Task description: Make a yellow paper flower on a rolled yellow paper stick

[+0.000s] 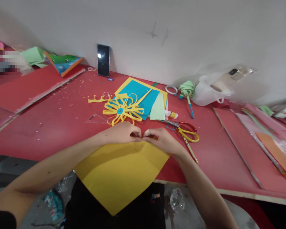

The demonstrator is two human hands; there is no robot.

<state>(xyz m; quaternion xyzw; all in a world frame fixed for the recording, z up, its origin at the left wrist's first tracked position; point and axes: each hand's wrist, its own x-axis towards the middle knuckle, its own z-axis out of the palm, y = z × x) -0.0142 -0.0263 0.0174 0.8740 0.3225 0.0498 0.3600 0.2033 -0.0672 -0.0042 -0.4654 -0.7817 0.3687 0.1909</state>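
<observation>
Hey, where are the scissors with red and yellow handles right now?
In the head view, the scissors lie on the red table, right of centre, just beyond the right hand and near the white glue stick.

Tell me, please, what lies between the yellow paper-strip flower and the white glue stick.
In the head view, part of a blue paper sheet and a pale green paper piece lie between the flower and the glue stick.

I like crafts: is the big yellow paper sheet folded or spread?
Mostly spread: the yellow paper sheet shows one broad face. Fingers hide whether its pinched edge folds.
</observation>
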